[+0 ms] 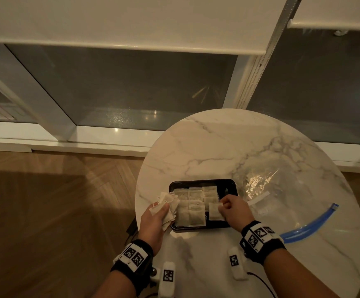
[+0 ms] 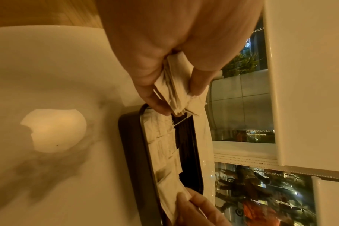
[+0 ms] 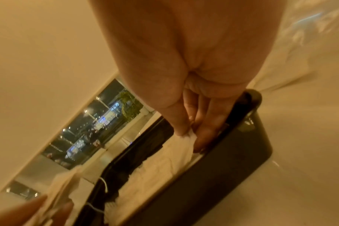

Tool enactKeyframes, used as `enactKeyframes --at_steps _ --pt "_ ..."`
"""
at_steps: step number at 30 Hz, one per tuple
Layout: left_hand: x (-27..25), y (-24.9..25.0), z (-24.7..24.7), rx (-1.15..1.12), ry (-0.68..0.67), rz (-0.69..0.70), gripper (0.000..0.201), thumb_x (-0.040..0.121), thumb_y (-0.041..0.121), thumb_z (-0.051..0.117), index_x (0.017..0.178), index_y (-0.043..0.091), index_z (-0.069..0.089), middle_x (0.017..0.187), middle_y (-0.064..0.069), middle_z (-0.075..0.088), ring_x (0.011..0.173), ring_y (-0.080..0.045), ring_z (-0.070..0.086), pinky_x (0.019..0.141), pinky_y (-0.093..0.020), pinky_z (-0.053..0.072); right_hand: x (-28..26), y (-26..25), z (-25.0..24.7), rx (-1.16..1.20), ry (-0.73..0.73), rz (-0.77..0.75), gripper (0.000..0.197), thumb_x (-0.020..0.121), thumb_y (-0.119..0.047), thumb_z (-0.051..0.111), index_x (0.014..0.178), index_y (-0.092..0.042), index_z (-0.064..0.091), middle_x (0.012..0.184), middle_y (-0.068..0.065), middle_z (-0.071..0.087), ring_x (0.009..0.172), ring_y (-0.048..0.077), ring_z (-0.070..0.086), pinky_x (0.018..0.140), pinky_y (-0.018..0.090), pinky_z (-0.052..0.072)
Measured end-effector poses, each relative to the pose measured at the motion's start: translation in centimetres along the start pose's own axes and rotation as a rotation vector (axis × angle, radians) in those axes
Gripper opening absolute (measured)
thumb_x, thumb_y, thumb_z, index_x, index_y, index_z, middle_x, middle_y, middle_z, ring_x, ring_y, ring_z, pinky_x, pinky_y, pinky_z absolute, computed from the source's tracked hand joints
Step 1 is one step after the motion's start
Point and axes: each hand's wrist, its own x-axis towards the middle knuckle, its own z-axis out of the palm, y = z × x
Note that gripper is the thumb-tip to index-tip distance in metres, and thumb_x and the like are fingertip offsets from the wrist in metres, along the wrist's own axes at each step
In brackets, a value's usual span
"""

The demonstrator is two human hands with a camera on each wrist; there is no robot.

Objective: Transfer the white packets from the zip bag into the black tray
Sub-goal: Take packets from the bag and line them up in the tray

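Both hands sit low over the round marble table (image 1: 196,147). On it, the black tray (image 1: 228,182) holds rows of white packets (image 1: 190,211). Left hand (image 1: 153,220) grips a bunch of packets (image 1: 168,205). Right hand (image 1: 235,209) pinches one packet (image 1: 214,210) over the tray's right side. An empty zip bag (image 1: 282,190) lies just right.

White packets (image 1: 193,206) lie flat in rows inside the black tray (image 1: 228,182); the crumpled clear zip bag (image 1: 282,190) lies just right of it.

Bare marble table (image 1: 207,147) lay open at twelve o'clock beyond the tray (image 1: 172,186); a crumpled zip bag (image 1: 282,190) blocked the three o'clock side.
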Motion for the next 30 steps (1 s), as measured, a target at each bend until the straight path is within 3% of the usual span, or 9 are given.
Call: enactKeyframes --at_steps 4,9,19,24,27,30 --pt "0.3 -0.9 -0.2 0.082 0.011 0.027 0.024 0.096 0.011 0.063 0.120 0.008 0.065 0.114 -0.016 0.073 0.105 -0.029 0.070 0.089 -0.041 0.055 0.7 -0.3 1.0 -0.085 0.010 -0.033 0.007 0.091 -0.012 0.065 0.089 -0.019 0.065 0.071 -0.006 0.059 0.065 0.003 0.054 0.054 0.009 0.036" --pt "0.6 -1.5 -0.5 0.157 0.015 0.047 0.027 0.093 0.016 0.068 0.120 0.011 0.067 0.114 -0.011 0.074 0.111 -0.030 0.068 0.104 -0.051 0.049 1.7 -0.4 2.0 -0.093 0.009 -0.016 0.011 0.090 -0.011 0.064 0.083 -0.021 0.063 0.071 -0.003 0.060 0.068 0.012 0.059 0.063 0.024 0.050" --pt "0.7 -1.4 -0.5 0.216 -0.001 0.069 0.029 0.093 0.022 0.069 0.121 0.015 0.066 0.115 -0.008 0.074 0.111 -0.027 0.068 0.104 -0.052 0.049 2.0 -0.7 2.4 -0.191 0.046 0.001 0.005 0.088 -0.013 0.062 0.090 -0.016 0.064 0.085 0.004 0.066 0.081 0.019 0.062 0.071 0.028 0.051" --pt "0.6 -1.4 -0.6 0.233 0.001 0.072 0.033 0.091 0.027 0.071 0.122 0.017 0.066 0.116 -0.008 0.073 0.112 -0.027 0.068 0.105 -0.053 0.048 1.9 -0.8 2.3 -0.229 0.051 -0.052 0.021 0.086 -0.012 0.066 0.107 -0.015 0.062 0.100 0.007 0.062 0.090 0.019 0.057 0.077 0.027 0.048" --pt "0.3 -1.2 -0.3 0.240 -0.012 0.076 0.031 0.092 0.025 0.070 0.122 0.016 0.066 0.116 -0.008 0.073 0.111 -0.027 0.068 0.104 -0.052 0.049 1.3 -1.2 1.9 -0.187 0.089 -0.076 0.026 0.085 -0.015 0.067 0.110 -0.017 0.060 0.103 0.005 0.055 0.089 0.018 0.054 0.078 0.024 0.044" --pt "-0.6 -0.5 0.7 0.227 -0.049 0.070 0.028 0.094 0.019 0.067 0.122 0.012 0.064 0.114 -0.011 0.073 0.109 -0.029 0.069 0.100 -0.049 0.052 0.1 -2.7 1.4 -0.044 0.102 -0.108 0.016 0.087 -0.021 0.067 0.102 -0.021 0.061 0.097 0.001 0.058 0.083 0.013 0.057 0.072 0.020 0.043"
